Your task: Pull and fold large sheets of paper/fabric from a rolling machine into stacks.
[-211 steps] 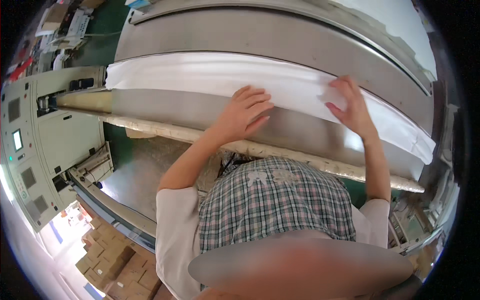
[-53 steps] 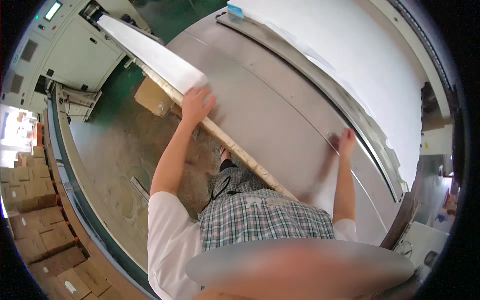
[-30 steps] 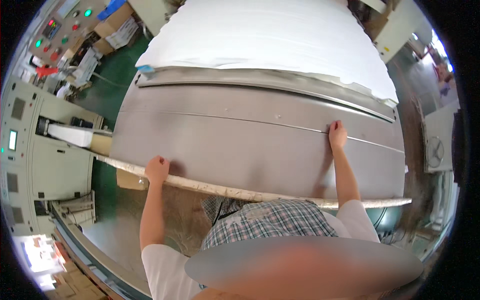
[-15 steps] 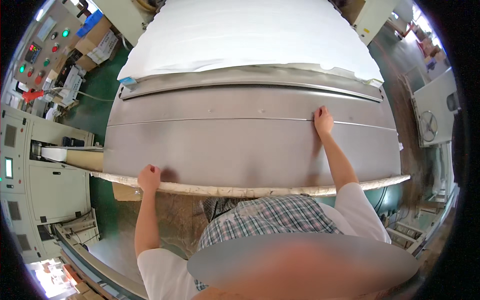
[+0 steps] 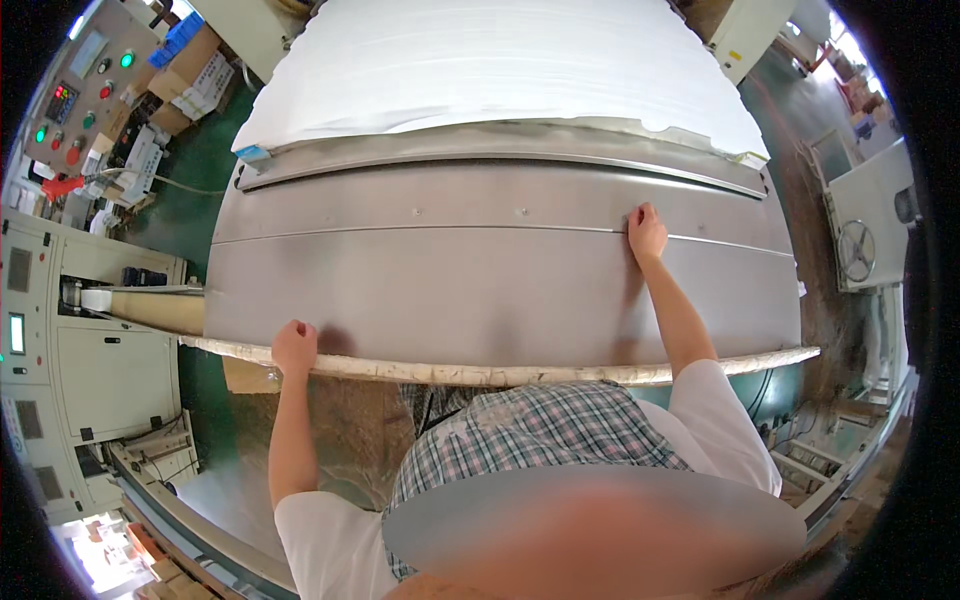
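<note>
A wide grey metal table (image 5: 450, 290) spans the view in front of me. My left hand (image 5: 295, 348) is curled closed at the table's near left edge, beside the pale wrapped bar (image 5: 480, 374) along that edge. Further in on the right, my right hand (image 5: 648, 232) is closed at the seam across the metal. Whether either hand has something small in it is hidden by the fingers. Beyond the seam runs a raised metal strip (image 5: 500, 160), and behind it lies a broad sheet of white material (image 5: 500, 70).
On the left stand a control panel (image 5: 85, 95) with lit buttons, a beige machine cabinet (image 5: 115, 380) and stacked cardboard boxes (image 5: 195, 85). A machine with a handwheel (image 5: 857, 250) is at the right. A cardboard box (image 5: 250, 376) sits below the table's left edge.
The view has shifted very slightly, so the table and hands sit a little higher. Both hands keep their places and stay closed.
</note>
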